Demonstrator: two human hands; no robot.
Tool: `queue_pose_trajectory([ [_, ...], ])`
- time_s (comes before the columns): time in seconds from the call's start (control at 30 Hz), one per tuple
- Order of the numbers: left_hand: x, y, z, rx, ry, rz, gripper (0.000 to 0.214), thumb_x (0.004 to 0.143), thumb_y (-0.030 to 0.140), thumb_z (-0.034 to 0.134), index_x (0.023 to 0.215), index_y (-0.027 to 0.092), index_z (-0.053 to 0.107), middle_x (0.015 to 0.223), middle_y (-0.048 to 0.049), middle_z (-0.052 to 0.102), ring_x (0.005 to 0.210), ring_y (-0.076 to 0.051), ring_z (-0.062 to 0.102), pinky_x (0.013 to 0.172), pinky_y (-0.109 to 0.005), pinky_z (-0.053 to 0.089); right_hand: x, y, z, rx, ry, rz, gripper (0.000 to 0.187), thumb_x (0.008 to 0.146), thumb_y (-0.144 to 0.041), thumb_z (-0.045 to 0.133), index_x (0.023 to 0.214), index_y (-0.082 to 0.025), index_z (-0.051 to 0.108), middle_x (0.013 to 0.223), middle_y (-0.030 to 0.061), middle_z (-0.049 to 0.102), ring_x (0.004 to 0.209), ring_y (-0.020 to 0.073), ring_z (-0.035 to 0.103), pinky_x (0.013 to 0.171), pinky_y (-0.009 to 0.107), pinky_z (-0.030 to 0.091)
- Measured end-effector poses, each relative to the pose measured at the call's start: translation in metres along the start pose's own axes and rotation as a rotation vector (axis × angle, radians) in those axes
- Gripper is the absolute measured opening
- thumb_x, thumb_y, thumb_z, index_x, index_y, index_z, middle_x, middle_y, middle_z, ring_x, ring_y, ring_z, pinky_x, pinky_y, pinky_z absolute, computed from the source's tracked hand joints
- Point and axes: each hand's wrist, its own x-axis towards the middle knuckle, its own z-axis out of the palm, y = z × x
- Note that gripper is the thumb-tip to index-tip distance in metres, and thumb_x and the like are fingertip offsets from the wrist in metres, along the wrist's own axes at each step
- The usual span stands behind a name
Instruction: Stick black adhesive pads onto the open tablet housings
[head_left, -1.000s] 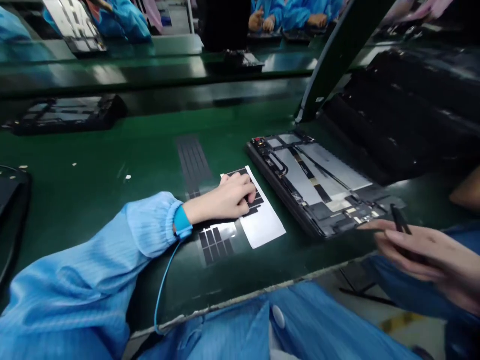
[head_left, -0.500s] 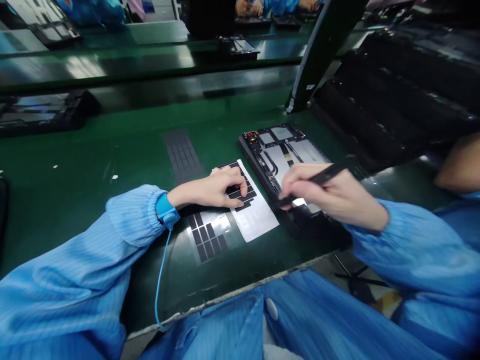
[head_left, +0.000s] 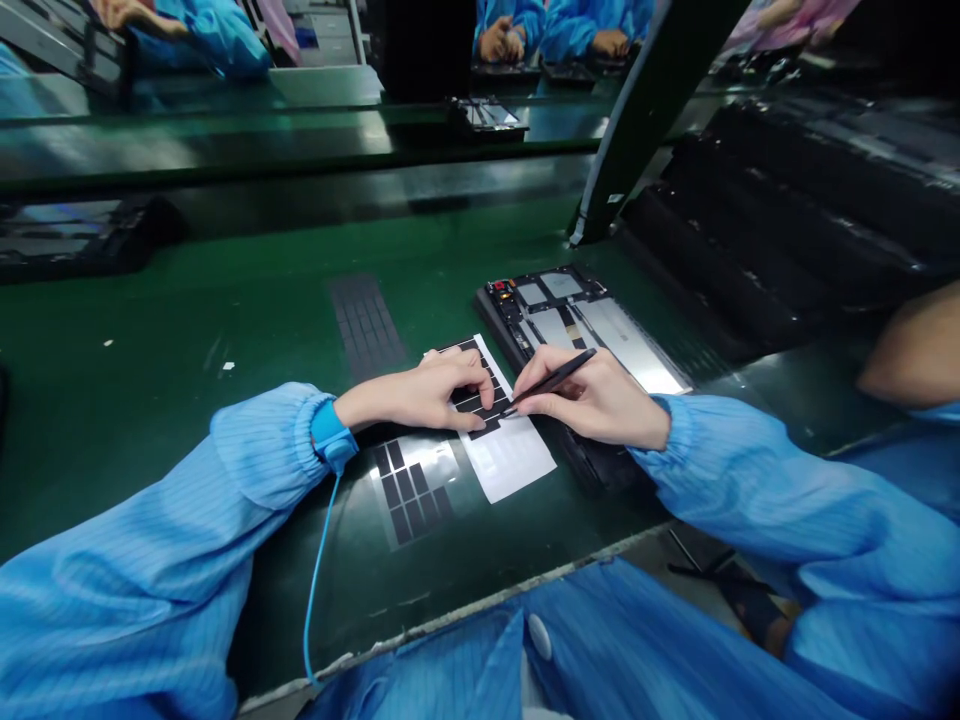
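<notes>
Directly beneath both hands (head_left: pixel 420 390) (head_left: pixel 592 395), a white sheet of black strips (head_left: pixel 510 465)

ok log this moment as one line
left hand: on white sheet of black pads | right hand: black tweezers, tips at sheet | beside: tablet housing
</notes>
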Motion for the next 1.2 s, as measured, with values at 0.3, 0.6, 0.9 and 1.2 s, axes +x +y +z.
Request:
queue_pose_trajectory([
  [0.3,0.003,0.001,0.0,-0.058,0.051,0.03,0.012,0.075,0.027,0.055,0.078,0.016,0.055,0.086,0.0002,0.05,0.082,-0.013,0.045,0.074,-0.026,0.032,0.003,0.003,-0.017,0.092,0.343,0.068,0.014,0.073,-0.022,0.062,0.068,-0.017,0.05,0.064,-0.0003,0.054,0.051,0.0118,0.058,0.043,0.021,0.046],
  [0.6,0.021,0.014,0.023,-0.113,0.63,0.115,0.012,0.073,0.01,0.043,0.082,0.016,0.04,0.093,-0.0041,0.052,0.085,-0.013,0.048,0.076,-0.027,0.039,0.0,0.018,-0.005,0.105,0.547,0.011,0.018,0.078,-0.017,0.055,0.065,-0.019,0.043,0.064,-0.002,0.047,0.045,0.0092,0.054,0.039,0.022,0.045],
  [0.9,0.02,0.01,0.029,-0.193,0.488,0.154,0.016,0.07,0.008,0.04,0.078,0.019,0.031,0.112,-0.0092,0.048,0.101,-0.017,0.046,0.084,-0.034,0.039,0.0,0.018,-0.006,0.018,0.489,0.006,0.018,0.078,-0.018,0.054,0.064,-0.018,0.043,0.067,-0.001,0.048,0.047,0.0078,0.052,0.039,0.02,0.043],
  [1.2,0.019,0.013,0.028,-0.146,0.441,0.168,0.016,0.07,0.007,0.038,0.08,0.019,0.032,0.113,-0.0089,0.048,0.099,-0.017,0.045,0.085,-0.033,0.038,-0.003,0.017,-0.001,-0.264,0.368,-0.219,0.018,0.076,-0.015,0.052,0.062,-0.019,0.042,0.063,0.0021,0.05,0.057,0.0121,0.048,0.052,0.027,0.039],
])
